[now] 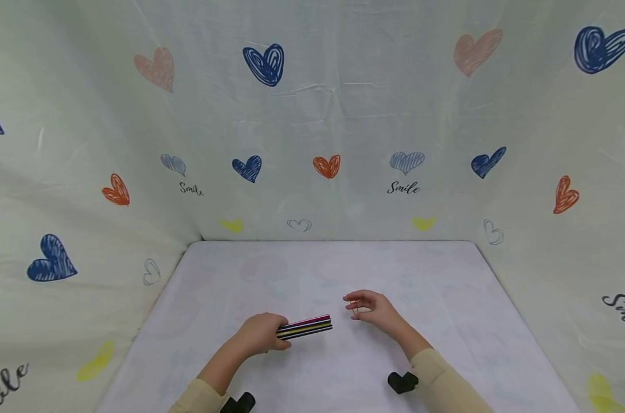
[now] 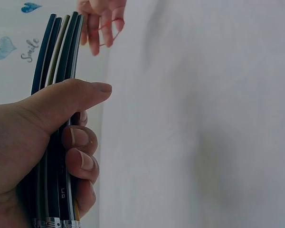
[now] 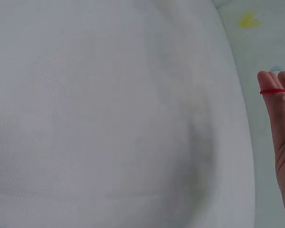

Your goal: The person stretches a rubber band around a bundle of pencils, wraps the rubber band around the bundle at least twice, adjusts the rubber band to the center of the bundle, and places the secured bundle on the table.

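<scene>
My left hand [image 1: 262,334] grips a bundle of several dark pencils [image 1: 307,327], whose flush ends point right toward the other hand. In the left wrist view the thumb crosses over the pencils [image 2: 61,57], and the fingers wrap round from the far side; silver metal bands show low on the shafts. Just right of the bundle and apart from it is my right hand [image 1: 378,312], raised with its fingers spread. A thin red rubber band [image 3: 273,90] loops round those extended fingers and is stretched between them, as the left wrist view also shows.
Both hands are above a white-covered table [image 1: 421,275]. A pale curtain [image 1: 364,115] printed with hearts and "Smile" hangs behind it and at both sides. Dark devices sit at the left wrist [image 1: 238,403] and right wrist [image 1: 402,382].
</scene>
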Motion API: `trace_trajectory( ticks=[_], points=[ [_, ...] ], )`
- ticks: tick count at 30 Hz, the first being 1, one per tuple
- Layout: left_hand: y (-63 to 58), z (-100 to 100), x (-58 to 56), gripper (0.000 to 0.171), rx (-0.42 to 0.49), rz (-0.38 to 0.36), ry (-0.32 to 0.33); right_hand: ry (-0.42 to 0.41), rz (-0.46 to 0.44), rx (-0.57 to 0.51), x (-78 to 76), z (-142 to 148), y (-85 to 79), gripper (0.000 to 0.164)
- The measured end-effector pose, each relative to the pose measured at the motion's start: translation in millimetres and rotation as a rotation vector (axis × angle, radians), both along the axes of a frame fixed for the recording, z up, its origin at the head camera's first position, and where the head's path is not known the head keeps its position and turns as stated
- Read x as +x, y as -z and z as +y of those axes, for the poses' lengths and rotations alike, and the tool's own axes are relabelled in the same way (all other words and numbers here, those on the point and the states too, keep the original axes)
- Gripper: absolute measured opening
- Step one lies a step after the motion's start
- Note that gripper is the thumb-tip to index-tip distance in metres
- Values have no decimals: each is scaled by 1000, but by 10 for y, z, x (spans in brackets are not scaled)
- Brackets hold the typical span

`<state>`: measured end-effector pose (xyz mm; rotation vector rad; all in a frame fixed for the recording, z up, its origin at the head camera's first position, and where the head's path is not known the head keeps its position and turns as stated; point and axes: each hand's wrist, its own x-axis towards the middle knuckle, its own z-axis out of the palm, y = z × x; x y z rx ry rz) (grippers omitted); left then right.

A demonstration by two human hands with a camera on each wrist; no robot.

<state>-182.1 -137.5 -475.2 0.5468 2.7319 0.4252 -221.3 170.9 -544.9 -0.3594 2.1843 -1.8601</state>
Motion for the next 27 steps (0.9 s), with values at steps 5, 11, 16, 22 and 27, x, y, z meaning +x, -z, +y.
trace_trajectory(
  ticks=[5,11,16,22,27],
  points=[
    [-4,12,1,20,-6,-8,-13,-87,-16,-68,55,-3,-130,38],
    [-9,27,-10,21,-22,-15,-24,-130,-4,-99,114,2,-223,29],
    [-13,35,-27,21,-31,-20,-22,-138,-1,-84,147,-22,-302,34],
    [-34,53,-35,20,-23,-16,-18,-151,26,-89,200,-71,-466,28],
    [-87,80,-25,20,-1,-1,-14,-163,98,-49,244,-110,-564,33]
  ],
)
